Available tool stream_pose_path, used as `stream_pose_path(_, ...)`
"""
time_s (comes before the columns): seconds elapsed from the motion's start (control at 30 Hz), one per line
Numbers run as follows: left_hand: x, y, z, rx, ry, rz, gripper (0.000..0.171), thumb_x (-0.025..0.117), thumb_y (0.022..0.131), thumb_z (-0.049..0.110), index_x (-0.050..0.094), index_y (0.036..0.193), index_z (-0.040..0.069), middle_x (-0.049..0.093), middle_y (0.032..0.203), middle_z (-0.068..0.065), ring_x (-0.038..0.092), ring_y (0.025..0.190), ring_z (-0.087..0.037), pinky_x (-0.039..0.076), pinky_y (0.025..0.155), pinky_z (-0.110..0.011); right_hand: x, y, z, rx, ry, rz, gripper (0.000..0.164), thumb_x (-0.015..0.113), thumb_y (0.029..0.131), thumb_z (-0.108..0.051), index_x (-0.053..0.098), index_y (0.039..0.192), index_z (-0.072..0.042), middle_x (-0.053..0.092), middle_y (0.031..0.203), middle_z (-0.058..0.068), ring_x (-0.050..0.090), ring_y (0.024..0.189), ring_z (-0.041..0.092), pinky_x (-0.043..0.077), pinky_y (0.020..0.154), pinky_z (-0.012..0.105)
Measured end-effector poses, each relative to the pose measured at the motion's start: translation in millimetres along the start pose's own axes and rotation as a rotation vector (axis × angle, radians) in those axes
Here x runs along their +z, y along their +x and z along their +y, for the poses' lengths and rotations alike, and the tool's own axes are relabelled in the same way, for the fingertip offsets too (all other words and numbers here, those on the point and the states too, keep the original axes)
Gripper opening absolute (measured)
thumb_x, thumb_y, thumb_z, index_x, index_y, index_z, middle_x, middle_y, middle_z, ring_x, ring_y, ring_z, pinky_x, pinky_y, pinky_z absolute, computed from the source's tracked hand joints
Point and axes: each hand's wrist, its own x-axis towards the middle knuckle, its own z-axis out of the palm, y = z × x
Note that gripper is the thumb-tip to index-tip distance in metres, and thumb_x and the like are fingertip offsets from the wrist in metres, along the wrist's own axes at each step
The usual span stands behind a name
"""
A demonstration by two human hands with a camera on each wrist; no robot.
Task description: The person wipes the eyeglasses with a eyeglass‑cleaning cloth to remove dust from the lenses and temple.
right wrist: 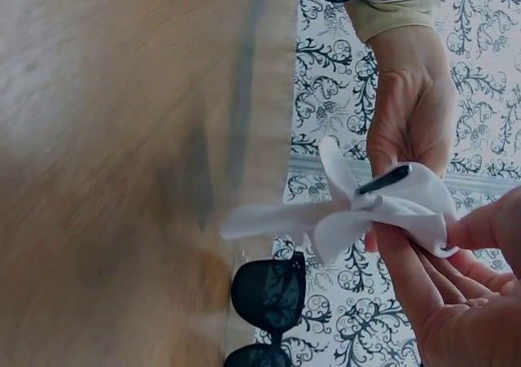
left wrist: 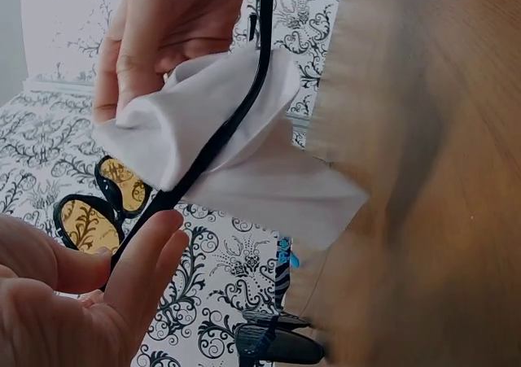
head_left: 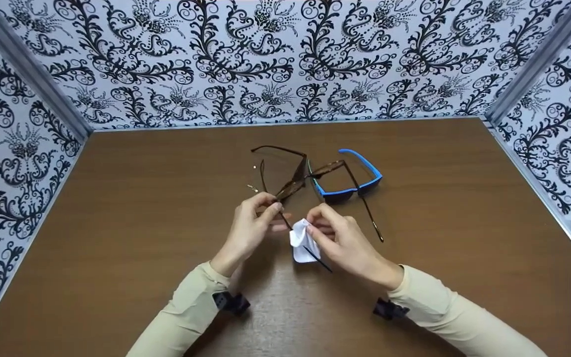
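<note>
My left hand (head_left: 249, 224) pinches a dark-framed pair of glasses near one temple arm; its yellow-tinted lenses (left wrist: 89, 223) show in the left wrist view. A crumpled white cloth (head_left: 301, 237) is gripped between the right hand's (head_left: 346, 244) thumb and fingers. The black temple arm (left wrist: 216, 143) runs across the cloth, and its tip sticks out past it. In the right wrist view the cloth folds (right wrist: 358, 216) hide most of that arm. Both hands are above the table, close together.
Beyond the hands, blue-framed sunglasses (head_left: 336, 196) rest on the brown table (head_left: 141, 208). Brown-framed glasses (head_left: 329, 168) with unfolded arms overlap them, one arm (head_left: 372, 218) reaching toward the right hand. Patterned panels (head_left: 245, 59) border the back and sides.
</note>
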Motion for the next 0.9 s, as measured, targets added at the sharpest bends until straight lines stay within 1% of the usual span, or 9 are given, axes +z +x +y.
stream_pose_path(0.13, 1.0, 0.1, -2.5, 0.014, 0.061, 0.02, 0.009, 0.054, 0.094, -0.006, 0.059, 0.097, -0.012, 0.064, 0.091, -0.025, 0.068, 0.086, -0.037, 0.057, 0.067, -0.035, 6, 3, 0, 0.008, 0.013, 0.041, 0.007, 0.058, 0.093, 0.002, 0.054, 0.099, 0.0, 0.068, 0.091, 0.008, 0.068, 0.089, 0.019, 0.055, 0.076, 0.029)
stream_pose_path(0.23, 2.4, 0.4, -4.1, 0.024, 0.097, 0.034, 0.009, 0.055, 0.093, -0.005, 0.06, 0.097, -0.011, 0.064, 0.091, -0.021, 0.068, 0.085, -0.034, 0.057, 0.065, -0.035, 9, 5, 0, 0.018, 0.029, 0.067, 0.007, 0.058, 0.093, 0.003, 0.055, 0.099, 0.001, 0.068, 0.091, 0.009, 0.068, 0.091, 0.02, 0.054, 0.078, 0.029)
stream_pose_path(0.3, 4.0, 0.6, -4.9, 0.022, 0.092, 0.031, 0.008, 0.056, 0.093, -0.005, 0.061, 0.096, -0.01, 0.063, 0.089, -0.018, 0.067, 0.084, -0.03, 0.057, 0.066, -0.038, 10, 8, -1, 0.029, 0.044, 0.085, 0.007, 0.058, 0.093, 0.004, 0.055, 0.099, 0.001, 0.068, 0.092, 0.009, 0.068, 0.091, 0.02, 0.054, 0.079, 0.03)
stream_pose_path(0.43, 8.2, -0.2, -5.7, 0.034, 0.081, 0.005, 0.009, 0.055, 0.093, -0.005, 0.061, 0.097, -0.011, 0.064, 0.087, -0.018, 0.067, 0.079, -0.024, 0.057, 0.067, -0.043, 10, 13, -2, 0.048, 0.069, 0.121, 0.007, 0.058, 0.093, 0.004, 0.055, 0.099, 0.002, 0.068, 0.092, 0.011, 0.068, 0.091, 0.021, 0.055, 0.078, 0.031)
stream_pose_path(0.5, 10.3, -0.4, -5.2, 0.048, 0.084, -0.001, 0.01, 0.055, 0.093, -0.006, 0.061, 0.097, -0.012, 0.064, 0.088, -0.018, 0.066, 0.079, -0.023, 0.057, 0.066, -0.043, 10, 16, -3, 0.06, 0.082, 0.14, 0.007, 0.058, 0.092, 0.005, 0.055, 0.098, 0.003, 0.069, 0.092, 0.013, 0.068, 0.09, 0.022, 0.055, 0.076, 0.032)
stream_pose_path(0.6, 12.1, -0.6, -5.0, 0.051, 0.08, -0.005, 0.012, 0.054, 0.094, -0.005, 0.062, 0.1, -0.012, 0.065, 0.091, -0.018, 0.066, 0.078, -0.023, 0.057, 0.066, -0.041, 10, 19, -3, 0.091, 0.116, 0.168, 0.007, 0.057, 0.092, 0.006, 0.055, 0.099, 0.005, 0.068, 0.093, 0.015, 0.068, 0.089, 0.022, 0.056, 0.075, 0.032)
stream_pose_path(0.73, 13.4, -0.6, -5.3, 0.027, 0.046, -0.034, 0.016, 0.052, 0.096, -0.004, 0.062, 0.104, -0.013, 0.064, 0.093, -0.018, 0.066, 0.079, -0.024, 0.057, 0.068, -0.041, 9, 20, -2, 0.129, 0.154, 0.193, 0.008, 0.056, 0.093, 0.006, 0.055, 0.1, 0.005, 0.069, 0.094, 0.017, 0.068, 0.086, 0.022, 0.056, 0.072, 0.031)
stream_pose_path(0.8, 13.8, -0.6, -5.1, 0.015, 0.031, -0.05, 0.017, 0.051, 0.096, -0.004, 0.061, 0.105, -0.014, 0.063, 0.094, -0.018, 0.066, 0.079, -0.026, 0.056, 0.069, -0.043, 8, 20, -1, 0.131, 0.164, 0.188, 0.007, 0.055, 0.093, 0.006, 0.054, 0.1, 0.006, 0.069, 0.093, 0.017, 0.067, 0.085, 0.021, 0.055, 0.071, 0.03)
stream_pose_path(0.9, 13.6, 0.0, -4.8, -0.031, -0.004, -0.068, 0.018, 0.05, 0.097, -0.004, 0.06, 0.107, -0.015, 0.063, 0.095, -0.018, 0.067, 0.08, -0.027, 0.056, 0.071, -0.043, 5, 21, 1, 0.122, 0.169, 0.152, 0.007, 0.055, 0.093, 0.005, 0.054, 0.1, 0.006, 0.068, 0.092, 0.016, 0.067, 0.084, 0.02, 0.055, 0.07, 0.029)
